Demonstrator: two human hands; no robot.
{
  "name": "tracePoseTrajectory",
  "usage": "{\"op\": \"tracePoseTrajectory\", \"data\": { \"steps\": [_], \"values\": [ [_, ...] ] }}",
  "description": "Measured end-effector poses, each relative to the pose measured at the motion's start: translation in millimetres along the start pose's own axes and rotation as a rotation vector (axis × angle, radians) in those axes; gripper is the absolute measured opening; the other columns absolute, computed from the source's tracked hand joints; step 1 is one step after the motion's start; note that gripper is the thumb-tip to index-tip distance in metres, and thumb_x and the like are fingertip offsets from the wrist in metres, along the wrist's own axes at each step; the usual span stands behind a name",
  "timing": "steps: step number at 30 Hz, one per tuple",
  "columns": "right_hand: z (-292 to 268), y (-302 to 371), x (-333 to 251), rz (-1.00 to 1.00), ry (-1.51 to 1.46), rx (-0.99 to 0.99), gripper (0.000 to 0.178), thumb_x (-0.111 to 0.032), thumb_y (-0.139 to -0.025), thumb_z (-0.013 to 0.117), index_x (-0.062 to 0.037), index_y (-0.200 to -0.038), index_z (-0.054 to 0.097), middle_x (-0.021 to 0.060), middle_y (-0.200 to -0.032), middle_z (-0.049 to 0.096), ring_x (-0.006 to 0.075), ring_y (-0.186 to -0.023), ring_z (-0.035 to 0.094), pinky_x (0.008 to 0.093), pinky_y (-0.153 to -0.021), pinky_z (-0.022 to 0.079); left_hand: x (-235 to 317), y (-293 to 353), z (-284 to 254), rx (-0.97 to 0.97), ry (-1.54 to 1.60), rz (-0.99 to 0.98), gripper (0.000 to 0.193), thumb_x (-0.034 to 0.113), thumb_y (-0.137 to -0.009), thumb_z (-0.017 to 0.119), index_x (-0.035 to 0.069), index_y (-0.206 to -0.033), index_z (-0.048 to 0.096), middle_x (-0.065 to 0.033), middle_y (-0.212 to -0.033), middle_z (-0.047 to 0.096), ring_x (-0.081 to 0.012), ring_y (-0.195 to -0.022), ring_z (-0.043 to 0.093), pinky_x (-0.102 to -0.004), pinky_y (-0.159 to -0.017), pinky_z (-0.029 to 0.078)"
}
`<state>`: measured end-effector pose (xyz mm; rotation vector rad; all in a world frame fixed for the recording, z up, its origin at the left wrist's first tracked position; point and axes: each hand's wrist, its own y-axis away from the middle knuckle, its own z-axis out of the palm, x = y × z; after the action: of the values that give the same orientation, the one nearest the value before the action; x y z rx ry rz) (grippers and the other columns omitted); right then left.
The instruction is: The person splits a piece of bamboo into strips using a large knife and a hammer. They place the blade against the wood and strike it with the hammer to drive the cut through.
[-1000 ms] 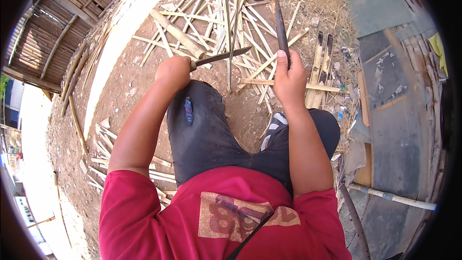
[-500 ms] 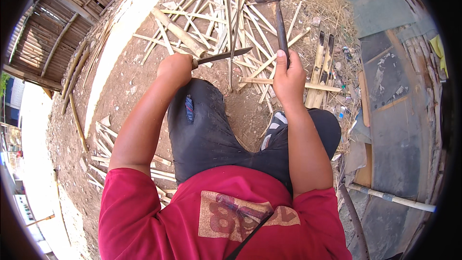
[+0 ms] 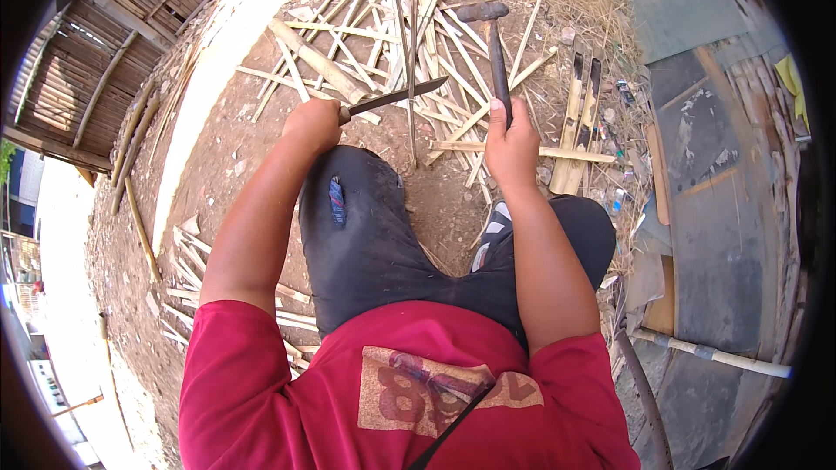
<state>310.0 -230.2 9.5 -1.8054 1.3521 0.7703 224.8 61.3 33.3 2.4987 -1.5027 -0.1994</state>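
My left hand point(image 3: 312, 126) is wrapped round the handle of a long dark-bladed knife point(image 3: 392, 97). Its blade points right and slightly away from me, meeting an upright split bamboo piece point(image 3: 410, 126). The piece's two narrow halves spread apart above the blade. In my right hand point(image 3: 512, 146) is a hammer point(image 3: 499, 61), gripped low on its dark handle with the thumb along it. The hammer's head point(image 3: 482, 12) is raised to the right of the bamboo, apart from knife and bamboo.
Split bamboo strips point(image 3: 453, 35) lie scattered ahead, beside a thick bamboo pole point(image 3: 318, 61). Charred-looking bamboo halves point(image 3: 575, 122) lie to the right, near dark flat panels point(image 3: 714, 270). More strips point(image 3: 187, 261) lie at the left. A slatted bamboo wall point(image 3: 78, 70) stands far left.
Both hands have shifted slightly left, with the knife and hammer moving along. The split bamboo piece has moved left too, and its halves appear closer together.
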Motion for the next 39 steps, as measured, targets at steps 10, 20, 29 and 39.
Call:
{"op": "tracePoseTrajectory", "data": {
  "steps": [10, 20, 29, 39],
  "values": [
    [-5.4, 2.7, -1.2, -0.007, 0.372, -0.32, 0.042, -0.039, -0.103, 0.056, 0.0007, -0.112, 0.067, 0.0268, -0.096, 0.073, 0.0464, -0.095, 0.07, 0.054, -0.085, 0.054, 10.0, 1.8, -2.0, -0.024, 0.016, -0.046, 0.026, 0.016, -0.094, 0.063, 0.015, -0.117, 0.073, -0.0149, -0.114, 0.074, -0.0333, -0.107, 0.072, -0.0448, -0.092, 0.057],
    [4.5, -3.1, -11.8, -0.02, 0.11, 0.042, 0.038, -0.035, -0.105, 0.055, 0.0009, -0.11, 0.065, 0.0242, -0.08, 0.07, 0.046, -0.078, 0.069, 0.0525, -0.072, 0.053, 1.0, -5.7, 11.2, 0.052, 0.037, 0.014, 0.022, 0.021, -0.097, 0.06, 0.008, -0.111, 0.071, -0.0216, -0.102, 0.074, -0.0391, -0.099, 0.071, -0.0506, -0.088, 0.056],
    [14.6, -7.0, 6.4, -0.022, 0.065, -0.044, 0.04, -0.038, -0.105, 0.054, 0.0001, -0.109, 0.063, 0.0263, -0.087, 0.07, 0.0475, -0.086, 0.068, 0.055, -0.076, 0.051, 1.3, -7.0, 12.8, 0.03, -0.02, -0.002, 0.027, 0.029, -0.098, 0.062, 0.007, -0.112, 0.07, -0.0207, -0.105, 0.074, -0.0388, -0.102, 0.071, -0.0494, -0.09, 0.056],
    [31.0, -6.3, 38.5, 0.165, 0.274, -0.216, 0.035, -0.035, -0.105, 0.053, -0.0022, -0.106, 0.064, 0.0261, -0.088, 0.071, 0.0468, -0.088, 0.068, 0.0549, -0.076, 0.052, -2.1, -21.5, 17.8, -0.019, 0.024, 0.025, 0.026, 0.026, -0.098, 0.061, 0.007, -0.113, 0.071, -0.0222, -0.108, 0.073, -0.0392, -0.105, 0.071, -0.0499, -0.092, 0.055]
  ]
}}
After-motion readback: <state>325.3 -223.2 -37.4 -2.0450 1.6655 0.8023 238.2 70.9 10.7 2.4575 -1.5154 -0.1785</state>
